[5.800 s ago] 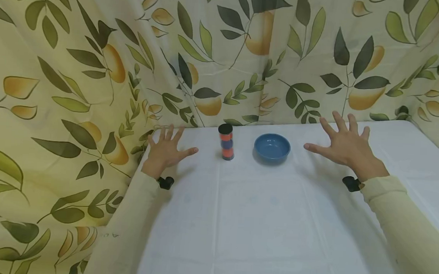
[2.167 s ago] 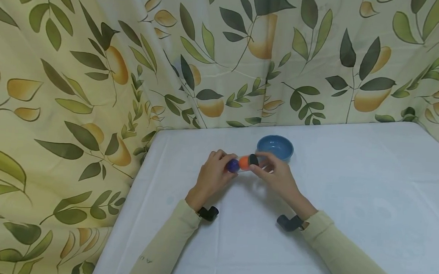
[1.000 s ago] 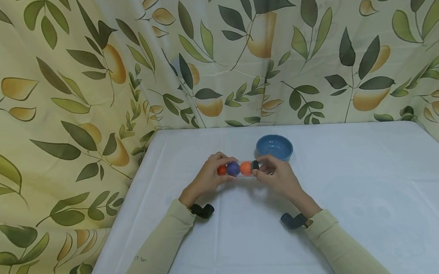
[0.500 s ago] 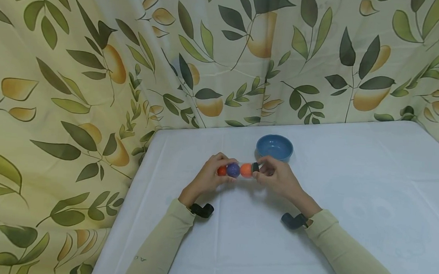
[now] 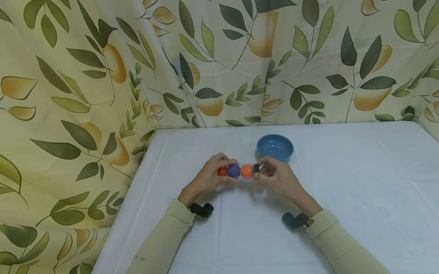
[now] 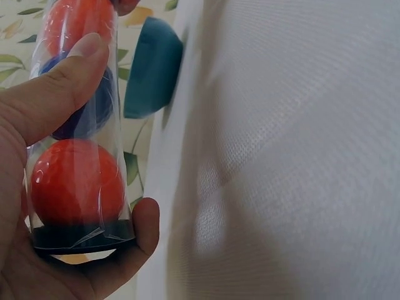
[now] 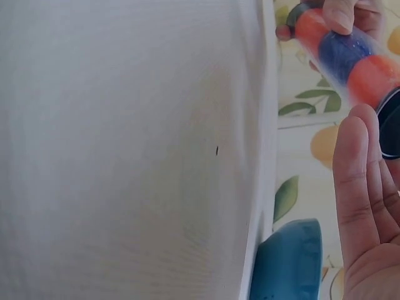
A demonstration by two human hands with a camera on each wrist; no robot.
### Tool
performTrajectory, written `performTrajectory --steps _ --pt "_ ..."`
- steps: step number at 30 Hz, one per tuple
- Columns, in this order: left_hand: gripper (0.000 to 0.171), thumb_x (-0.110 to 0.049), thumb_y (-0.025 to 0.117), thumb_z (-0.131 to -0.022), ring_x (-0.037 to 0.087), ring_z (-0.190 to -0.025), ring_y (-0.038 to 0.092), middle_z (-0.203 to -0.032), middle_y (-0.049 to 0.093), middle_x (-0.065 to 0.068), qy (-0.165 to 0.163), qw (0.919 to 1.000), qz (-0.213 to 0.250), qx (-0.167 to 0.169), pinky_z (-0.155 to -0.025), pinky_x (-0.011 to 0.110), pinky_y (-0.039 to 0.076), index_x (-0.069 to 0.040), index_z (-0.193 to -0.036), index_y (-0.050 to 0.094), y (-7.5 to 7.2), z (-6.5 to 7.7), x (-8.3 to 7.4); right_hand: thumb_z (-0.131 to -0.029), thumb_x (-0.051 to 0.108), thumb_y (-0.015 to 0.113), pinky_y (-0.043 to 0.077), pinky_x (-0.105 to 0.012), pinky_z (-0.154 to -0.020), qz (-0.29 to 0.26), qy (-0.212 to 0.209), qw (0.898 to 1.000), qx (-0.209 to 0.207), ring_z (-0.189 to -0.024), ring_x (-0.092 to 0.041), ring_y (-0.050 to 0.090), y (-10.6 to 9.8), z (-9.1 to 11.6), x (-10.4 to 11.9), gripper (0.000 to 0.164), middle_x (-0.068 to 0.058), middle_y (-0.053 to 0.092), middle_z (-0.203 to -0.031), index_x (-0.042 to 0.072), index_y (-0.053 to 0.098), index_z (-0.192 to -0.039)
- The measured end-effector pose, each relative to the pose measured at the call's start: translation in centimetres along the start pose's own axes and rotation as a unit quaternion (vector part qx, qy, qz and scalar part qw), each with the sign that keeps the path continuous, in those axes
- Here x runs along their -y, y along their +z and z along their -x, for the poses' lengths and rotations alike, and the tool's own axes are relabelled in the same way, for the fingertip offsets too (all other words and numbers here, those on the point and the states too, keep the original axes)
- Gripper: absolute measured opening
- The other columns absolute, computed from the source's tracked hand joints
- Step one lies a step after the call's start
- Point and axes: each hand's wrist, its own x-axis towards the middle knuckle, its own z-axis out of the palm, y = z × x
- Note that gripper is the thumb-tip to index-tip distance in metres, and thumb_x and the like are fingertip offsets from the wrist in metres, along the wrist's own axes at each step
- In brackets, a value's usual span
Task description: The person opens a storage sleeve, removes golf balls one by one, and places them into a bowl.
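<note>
A clear plastic tube [image 5: 240, 170] with two orange-red balls and a blue ball inside lies level between my hands, raised over the table. My left hand [image 5: 207, 176] grips its left end, thumb across the wall at the blue ball [image 6: 94, 106] in the left wrist view. A black base [image 6: 84, 236] closes that end, and a fingertip curls up beside it. At the other end my right hand [image 5: 280, 178] pinches the black cap [image 5: 256, 168] between thumb and fingers. The right wrist view shows the cap [image 7: 390, 125] on the tube, next to one orange ball [image 7: 374, 81].
A blue bowl [image 5: 275, 147] stands on the white-covered table [image 5: 258, 241], just behind my right hand. A curtain [image 5: 225, 48] printed with leaves and fruit hangs along the back and left sides of the table.
Earlier both hands were spread apart and the tube stood upright left of the bowl. It is now lifted and held sideways by both hands. Over the last second hands and tube barely shift.
</note>
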Motion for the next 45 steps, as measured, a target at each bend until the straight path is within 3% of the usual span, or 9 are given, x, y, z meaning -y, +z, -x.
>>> performTrajectory --steps 7,13,21,28,34,40,45 --pt "0.049 -0.014 0.087 -0.081 0.020 -0.112 0.053 -0.112 0.058 0.003 -0.021 0.9990 0.034 -0.023 -0.101 0.036 0.045 -0.019 -0.128 0.072 -0.8 0.3 0.5 -0.087 0.006 0.067 0.056 -0.025 -0.072 -0.034 -0.013 0.999 -0.008 -0.077 -0.012 0.070 -0.9 0.0 0.0 0.036 -0.012 0.073 -0.092 0.003 0.064 -0.123" --pt "0.050 -0.017 0.088 -0.081 0.023 -0.115 0.053 -0.115 0.059 0.003 -0.029 0.9977 0.034 -0.050 -0.102 0.041 0.045 -0.022 -0.128 0.071 -1.7 0.4 0.5 -0.089 0.010 0.068 0.056 -0.027 -0.079 -0.059 0.043 0.997 0.006 -0.085 -0.016 0.073 -1.5 -0.1 0.1 0.042 -0.018 0.074 -0.104 0.001 0.057 -0.128" --pt "0.051 -0.019 0.088 -0.081 0.024 -0.119 0.053 -0.119 0.058 0.004 -0.046 0.9966 0.037 -0.058 -0.105 0.045 0.047 -0.022 -0.129 0.071 -2.0 0.3 0.7 -0.089 0.024 0.077 0.053 -0.035 -0.088 -0.010 0.099 0.995 0.016 -0.110 -0.027 0.069 -0.9 0.0 -0.3 0.050 -0.019 0.071 -0.120 0.002 0.054 -0.127" --pt "0.051 -0.018 0.087 -0.081 0.025 -0.117 0.052 -0.117 0.059 0.007 -0.037 0.9972 0.016 -0.063 -0.102 0.043 0.048 -0.018 -0.130 0.071 -1.8 0.2 0.5 -0.090 0.018 0.075 0.059 -0.033 -0.066 -0.016 0.131 0.991 0.027 -0.084 -0.021 0.069 -0.4 0.1 -0.7 0.051 -0.023 0.065 -0.120 -0.002 0.052 -0.131" --pt "0.051 -0.019 0.087 -0.082 0.025 -0.117 0.051 -0.117 0.059 0.007 -0.044 0.9968 0.006 -0.066 -0.100 0.041 0.048 -0.018 -0.130 0.070 -1.7 0.2 0.3 -0.089 0.014 0.075 0.055 -0.030 -0.065 0.012 0.143 0.989 0.029 -0.076 -0.017 0.068 -0.3 0.0 -0.7 0.052 -0.023 0.068 -0.116 -0.005 0.052 -0.131" --pt "0.054 -0.022 0.087 -0.082 0.025 -0.116 0.051 -0.117 0.059 0.007 -0.051 0.9959 -0.006 -0.074 -0.099 0.041 0.047 -0.018 -0.132 0.069 -1.6 0.3 0.4 -0.088 0.020 0.076 0.050 -0.030 -0.066 0.065 0.156 0.985 0.032 -0.076 -0.017 0.063 -0.4 0.0 -0.5 0.054 -0.014 0.068 -0.100 -0.003 0.055 -0.133" --pt "0.053 -0.021 0.087 -0.082 0.027 -0.117 0.051 -0.117 0.059 0.008 -0.051 0.9958 -0.005 -0.076 -0.100 0.043 0.047 -0.018 -0.132 0.069 -1.6 0.2 0.4 -0.089 0.019 0.076 0.050 -0.029 -0.067 0.063 0.164 0.984 0.039 -0.076 -0.016 0.064 -0.4 0.0 -0.7 0.054 -0.011 0.069 -0.097 -0.001 0.056 -0.135"
